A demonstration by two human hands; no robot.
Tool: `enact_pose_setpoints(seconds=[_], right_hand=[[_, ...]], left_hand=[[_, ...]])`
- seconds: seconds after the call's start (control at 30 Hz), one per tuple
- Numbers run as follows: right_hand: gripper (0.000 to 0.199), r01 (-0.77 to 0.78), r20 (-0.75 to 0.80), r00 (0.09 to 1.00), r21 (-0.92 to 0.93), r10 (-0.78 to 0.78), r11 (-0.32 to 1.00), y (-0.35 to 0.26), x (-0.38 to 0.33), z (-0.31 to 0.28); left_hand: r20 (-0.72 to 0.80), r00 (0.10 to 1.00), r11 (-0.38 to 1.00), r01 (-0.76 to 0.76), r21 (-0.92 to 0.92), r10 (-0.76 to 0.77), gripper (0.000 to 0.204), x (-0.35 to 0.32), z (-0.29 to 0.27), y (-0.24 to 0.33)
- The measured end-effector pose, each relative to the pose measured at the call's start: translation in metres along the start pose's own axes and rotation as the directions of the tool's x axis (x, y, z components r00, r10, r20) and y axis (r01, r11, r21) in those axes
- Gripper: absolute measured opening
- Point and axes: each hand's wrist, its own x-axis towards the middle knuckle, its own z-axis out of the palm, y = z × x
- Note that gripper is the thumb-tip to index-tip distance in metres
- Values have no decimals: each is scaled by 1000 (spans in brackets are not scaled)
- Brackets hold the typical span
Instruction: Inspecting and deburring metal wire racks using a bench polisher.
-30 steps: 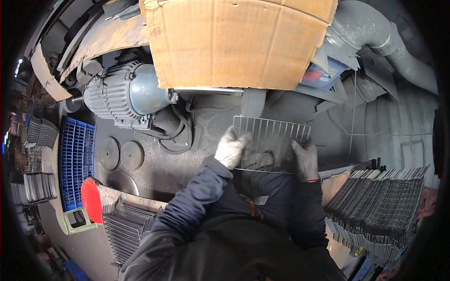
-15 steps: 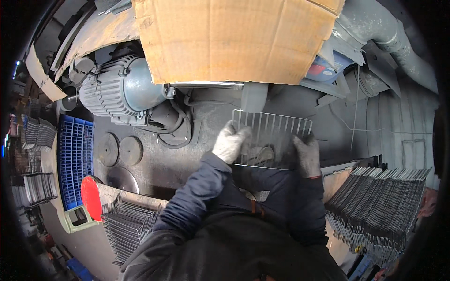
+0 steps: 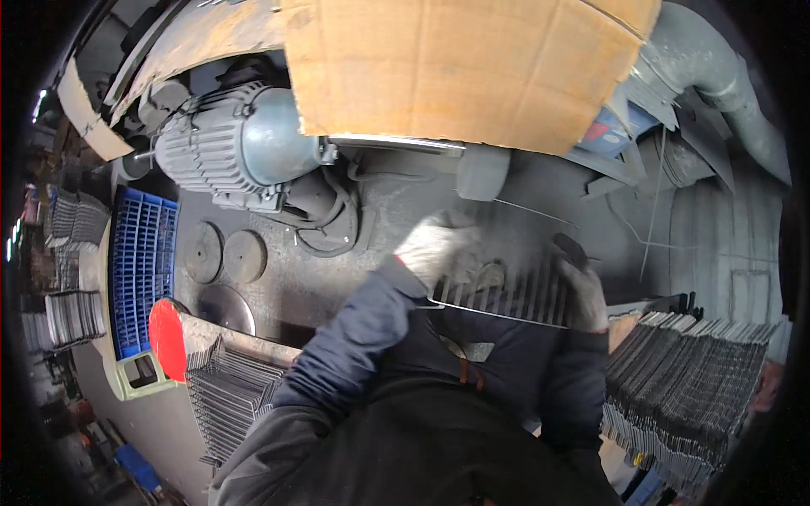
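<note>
A rectangular wire rack (image 3: 511,302) spans the gap between my two gloved hands, in front of my lap. My left hand (image 3: 437,244), in a pale work glove, is closed on the rack's left end. At the other end my right hand (image 3: 584,288) grips it, its glove darkened at the fingers. Motion smears the rack's middle bars. Just beyond its far edge hangs a grey rounded part (image 3: 483,174), at the end of a shaft coming from an electric motor (image 3: 221,145).
A cardboard sheet (image 3: 464,72) overhangs the shaft. Stacked wire racks (image 3: 688,379) stand at right, more bent racks (image 3: 232,396) at lower left. Two round discs (image 3: 202,253) lie near a blue plastic crate (image 3: 145,270). A red round piece (image 3: 168,339) and a grey duct (image 3: 704,59) flank the space.
My view has shifted, moving the scene slightly. The rack appears more tilted and blurred, and my right hand sits lower in the picture. Both hands keep hold of it.
</note>
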Motion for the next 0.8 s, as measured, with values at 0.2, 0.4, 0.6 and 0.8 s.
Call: enact_pose_setpoints(seconds=[0.2, 0.4, 0.6, 0.8], right_hand=[[19, 453, 421, 859, -354, -293, 819, 0, 24, 88], [29, -72, 248, 956, -319, 157, 945, -16, 19, 109], [41, 4, -133, 989, -384, -60, 923, -79, -76, -36], [34, 185, -185, 956, -223, -228, 957, -81, -153, -12]], left_hand=[[-53, 997, 897, -72, -437, 54, 19, -23, -92, -44], [-105, 988, 899, 58, -435, -114, 19, -29, -98, -34], [248, 969, 998, -12, 68, -5, 25, -4, 57, 16], [149, 984, 995, -94, -25, 97, 29, -67, 67, 29]])
